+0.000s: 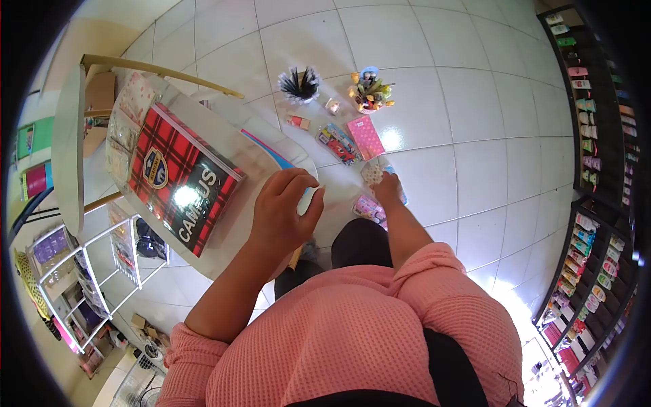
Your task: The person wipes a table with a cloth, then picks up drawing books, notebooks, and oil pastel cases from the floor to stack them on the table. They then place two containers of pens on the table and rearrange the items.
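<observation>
1. Two hands are seen, both the person's own. The left hand point(281, 214) is curled around a small white object point(308, 200) at the near right edge of a round table point(234, 146). The right hand point(388, 188) is stretched down toward the floor point(488, 136) and is closed on a pale patterned packet point(371, 173).
2. One red plaid notebook point(180, 178) is laid on the table, left of the left hand. Its long axis is run from far left to near right, and its printed end is pointed toward the near right.
3. "CAMPUS" can be read in white capitals on the notebook's black band, and a crest badge is printed on the plaid. No other writing can be read.
4. The white object is mostly hidden by the fingers, so its shape and direction cannot be told.
5. On the floor, far of the right hand, a loose group of items is spread: one cup of dark pens point(299, 83), one cup of colourful items point(370, 91), one pink booklet point(366, 137), one colourful packet point(338, 143), and two small items near the pen cup.
6. One more pink packet point(369, 208) is lain on the floor just beside the right wrist.
7. One white wire rack point(88, 285) is stood at the near left, and dark shelves point(597, 136) of small goods are lined along the right.
</observation>
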A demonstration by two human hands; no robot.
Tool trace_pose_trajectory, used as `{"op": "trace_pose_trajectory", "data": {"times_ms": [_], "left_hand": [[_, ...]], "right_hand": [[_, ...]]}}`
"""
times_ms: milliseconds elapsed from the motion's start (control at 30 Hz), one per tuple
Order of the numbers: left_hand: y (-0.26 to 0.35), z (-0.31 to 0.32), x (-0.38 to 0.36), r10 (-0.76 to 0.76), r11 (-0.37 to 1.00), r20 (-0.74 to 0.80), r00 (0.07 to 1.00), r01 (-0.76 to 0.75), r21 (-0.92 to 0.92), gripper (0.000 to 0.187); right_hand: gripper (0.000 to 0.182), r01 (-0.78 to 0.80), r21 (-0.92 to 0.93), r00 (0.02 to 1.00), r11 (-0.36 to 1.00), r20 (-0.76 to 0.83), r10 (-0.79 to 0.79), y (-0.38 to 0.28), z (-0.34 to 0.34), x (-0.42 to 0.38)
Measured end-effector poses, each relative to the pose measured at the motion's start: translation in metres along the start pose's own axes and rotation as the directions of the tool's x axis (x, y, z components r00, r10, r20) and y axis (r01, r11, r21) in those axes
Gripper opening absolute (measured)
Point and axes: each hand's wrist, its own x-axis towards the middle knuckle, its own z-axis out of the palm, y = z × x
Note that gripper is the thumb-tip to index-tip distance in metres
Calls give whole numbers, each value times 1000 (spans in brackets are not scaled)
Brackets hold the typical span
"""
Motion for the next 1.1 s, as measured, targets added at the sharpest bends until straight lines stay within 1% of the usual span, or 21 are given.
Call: {"op": "trace_pose_trajectory", "data": {"times_ms": [33, 67, 100, 133, 167, 200, 267, 333, 400, 467, 500, 567, 633, 700, 733, 767, 900, 967, 1000, 1067, 1100], "left_hand": [[1, -1, -1, -49, 998, 10, 999, 50, -32, 11], [2, -3, 0, -55, 998, 22, 998, 56, -33, 11], [3, -4, 2, -127, 988, 25, 992, 128, -88, 17], [7, -4, 2, -198, 968, 37, 979, 201, -147, 24], [12, -4, 3, -197, 967, 54, 979, 204, -156, 24], [16, -6, 5, -244, 947, 48, 969, 249, -204, 31], [17, -4, 9, -287, 926, 30, 958, 285, -250, 38], [12, -5, 4, -248, 879, 92, 964, 264, -396, 56], [24, -13, 0, -285, 724, 154, 946, 318, -612, 54], [27, -26, -9, -293, 635, 313, 904, 428, -643, 44], [27, -37, -16, -323, 640, 270, 907, 420, -644, 44], [30, -51, -27, -297, 658, 326, 898, 440, -611, 35], [20, -61, -40, -327, 611, 253, 910, 408, -678, 29], [7, -69, -58, -443, 367, 141, 886, 322, -873, 30], [-2, -75, -69, -502, 338, 107, 858, 309, -889, 32], [-7, -82, -76, -515, 345, 75, 854, 287, -894, 32], [-34, -114, -101, -683, 346, -100, 724, 201, -916, 34], [-49, -133, -103, -757, 394, -129, 640, 291, -872, 31], [-58, -141, -103, -760, 390, -135, 636, 279, -878, 31], [-76, -155, -99, -779, 570, -268, 567, 462, -680, 26], [-83, -158, -96, -777, 570, -272, 567, 452, -687, 26]], "right_hand": [[69, 102, 52, 995, 993, -27, -100, 12, 12, 9], [53, 103, 178, 995, 979, -16, -102, 12, -1, 7], [51, 103, 400, 991, 911, 32, -127, 11, -14, 8], [48, 79, 599, 986, 797, 70, -151, 14, -24, 10], [41, -127, 881, 945, 456, 247, -213, 10, -34, 13], [38, -257, 903, 917, 345, 341, -207, -19, -95, -25], [40, -272, 914, 881, 302, 363, -304, -42, -160, -62], [41, -87, 971, 860, 222, 186, -476, -69, -216, -114], [42, 116, 971, 775, 210, 44, -631, -91, -258, -157], [42, 107, 978, 689, 178, 56, -722, -112, -282, -187], [42, 116, 975, 652, 188, 68, -755, -121, -281, -195], [41, 198, 956, 611, 214, 50, -790, -140, -279, -208], [39, 217, 952, 564, 214, 57, -824, -161, -271, -207], [39, 391, 876, 550, 283, 24, -835, -180, -252, -200], [43, 334, 888, 502, 316, 116, -857, -199, -261, -212], [43, 349, 882, 475, 316, 124, -871, -213, -257, -217], [45, 423, 772, 515, 475, 227, -827, -269, -246, -247], [40, 726, 519, 449, 451, 137, -883, -293, -241, -258], [34, 810, 421, 422, 409, 67, -904, -304, -231, -257], [31, 883, 306, 374, 355, -3, -928, -326, -219, -263], [28, 932, 196, 322, 304, -70, -944, -336, -214, -262]]}}
